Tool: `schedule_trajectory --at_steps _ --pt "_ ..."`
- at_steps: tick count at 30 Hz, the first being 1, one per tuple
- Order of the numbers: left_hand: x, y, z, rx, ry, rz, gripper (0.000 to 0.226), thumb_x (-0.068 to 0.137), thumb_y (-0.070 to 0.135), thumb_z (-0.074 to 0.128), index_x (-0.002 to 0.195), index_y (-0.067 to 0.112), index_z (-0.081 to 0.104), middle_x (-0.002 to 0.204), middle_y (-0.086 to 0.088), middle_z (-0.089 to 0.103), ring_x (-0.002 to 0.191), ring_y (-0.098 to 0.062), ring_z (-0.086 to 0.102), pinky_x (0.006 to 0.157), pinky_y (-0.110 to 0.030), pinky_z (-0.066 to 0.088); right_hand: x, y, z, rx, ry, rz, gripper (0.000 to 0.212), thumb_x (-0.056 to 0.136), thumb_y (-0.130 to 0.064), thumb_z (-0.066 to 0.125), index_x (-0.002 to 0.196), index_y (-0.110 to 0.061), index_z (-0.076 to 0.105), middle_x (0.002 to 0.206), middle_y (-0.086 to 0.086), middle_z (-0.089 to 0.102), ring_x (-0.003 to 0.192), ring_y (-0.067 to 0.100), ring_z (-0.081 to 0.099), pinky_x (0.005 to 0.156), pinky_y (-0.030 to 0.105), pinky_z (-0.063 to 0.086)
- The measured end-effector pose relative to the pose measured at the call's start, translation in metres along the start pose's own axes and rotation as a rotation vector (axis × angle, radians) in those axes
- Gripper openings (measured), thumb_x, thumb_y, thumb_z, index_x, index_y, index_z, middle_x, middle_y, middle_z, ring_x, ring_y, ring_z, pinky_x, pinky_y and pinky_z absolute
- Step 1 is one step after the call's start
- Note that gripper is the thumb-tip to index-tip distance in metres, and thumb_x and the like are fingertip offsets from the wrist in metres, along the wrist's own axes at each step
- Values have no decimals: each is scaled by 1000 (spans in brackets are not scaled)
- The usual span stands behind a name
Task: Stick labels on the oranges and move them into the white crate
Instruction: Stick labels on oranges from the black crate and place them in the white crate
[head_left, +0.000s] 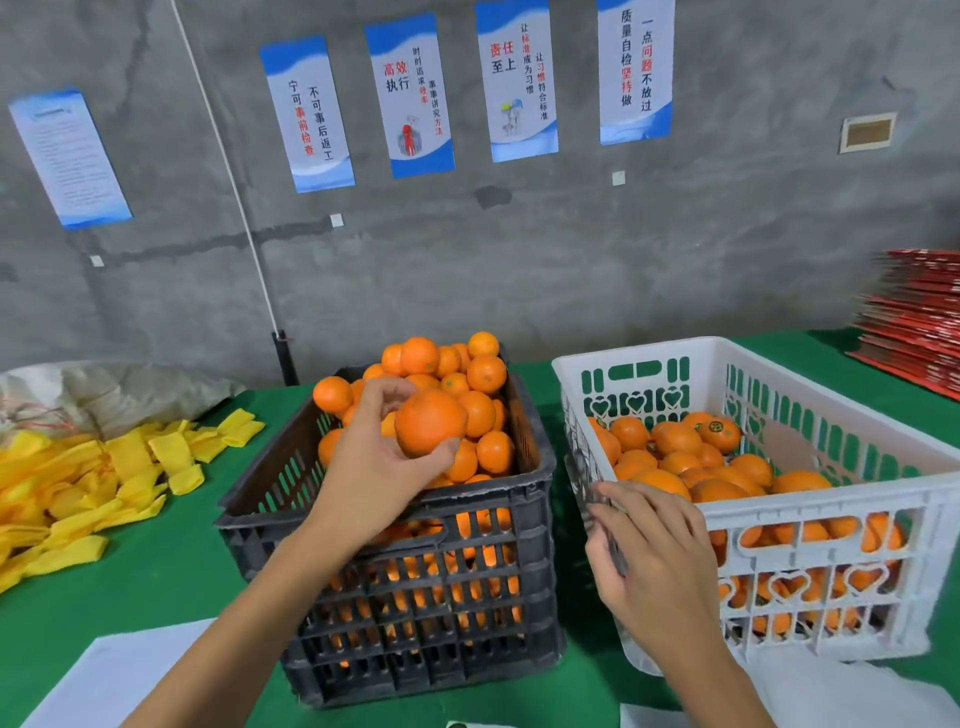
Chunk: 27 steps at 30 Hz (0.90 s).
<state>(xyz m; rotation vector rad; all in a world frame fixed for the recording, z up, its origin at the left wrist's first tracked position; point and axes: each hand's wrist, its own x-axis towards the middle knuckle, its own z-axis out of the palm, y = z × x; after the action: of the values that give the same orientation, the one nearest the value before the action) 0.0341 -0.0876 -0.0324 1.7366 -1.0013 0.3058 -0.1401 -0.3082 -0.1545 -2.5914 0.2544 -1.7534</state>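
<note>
My left hand (375, 462) grips one orange (430, 423) just above the heaped oranges in the black crate (415, 613). To the right stands the white crate (857, 514), partly filled with oranges (675, 457); one of them near the back carries a dark round label (716, 427). My right hand (649, 556) is at the white crate's near left corner, fingers curled around something thin and shiny that hangs on the crate's left wall. I cannot tell what that thing is.
A pile of yellow foam net sleeves (93, 478) lies on the green table (156, 571) at left, with a grey sack (114, 389) behind. Red flat cartons (919, 322) are stacked at far right. White sheets (130, 675) lie at the near edge. A concrete wall with posters rises behind.
</note>
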Motion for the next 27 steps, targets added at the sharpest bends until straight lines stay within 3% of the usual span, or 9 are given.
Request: schedule_trajectory --at_steps 2,5,9,12,15,19,22,24,27 --pt "-32 3 0 -87 54 89 72 77 46 88 136 34 48 134 19 55 104 -6 70 70 -21 58 0 -1 -1 1 2 -4 19 90 -17 63 97 -10 79 116 2 74 110 25 66 98 39 43" --pt "-70 -5 5 -5 107 292 75 79 34 87 140 35 44 148 9 51 135 -18 55 93 -28 56 -1 -7 -6 14 5 -2 17 88 -14 66 97 -7 80 118 5 74 111 30 67 99 45 44" --pt "-108 -26 15 -55 89 339 80 80 24 88 144 33 41 152 -4 47 139 -31 52 98 -31 54 -11 -26 -13 114 25 -3 18 91 -12 66 101 -5 79 114 5 75 112 27 68 101 47 49" --pt "-143 -47 29 -104 -34 153 78 82 29 88 145 30 42 150 3 48 134 -28 55 93 -37 59 -31 -54 -16 401 -99 9 19 97 -17 61 105 -10 77 107 -4 74 102 14 68 93 28 53" --pt "-188 -67 52 -161 -151 -202 77 82 49 85 144 41 40 139 18 51 118 -15 64 89 -31 61 -52 -76 -12 537 -520 99 19 100 -29 57 108 -24 74 93 -14 68 84 4 63 72 25 53" --pt "-233 -89 75 -282 -129 -587 61 87 62 73 138 51 41 130 5 60 101 -13 73 85 -24 59 -73 -77 2 450 -926 91 19 98 -38 52 95 -28 68 96 -18 64 91 5 58 76 31 52" --pt "-236 -94 80 -368 -61 -676 58 88 67 67 135 46 42 121 -1 67 94 -15 76 86 -28 59 -80 -79 6 491 -1083 104 19 90 -57 57 93 -39 63 96 -16 57 86 3 54 72 27 47" --pt "-236 -91 82 -378 -55 -669 51 90 68 62 132 50 41 121 1 66 98 -11 74 87 -24 57 -87 -82 8 472 -1204 85 45 81 -76 60 111 -44 64 101 -18 50 92 2 49 77 23 43" --pt "-240 -87 84 -373 -27 -666 40 94 65 57 129 59 39 121 12 64 102 -2 70 81 -9 52 -95 -82 11 435 -1293 42 87 67 -90 61 141 -43 53 116 -27 39 105 -2 36 96 23 36"
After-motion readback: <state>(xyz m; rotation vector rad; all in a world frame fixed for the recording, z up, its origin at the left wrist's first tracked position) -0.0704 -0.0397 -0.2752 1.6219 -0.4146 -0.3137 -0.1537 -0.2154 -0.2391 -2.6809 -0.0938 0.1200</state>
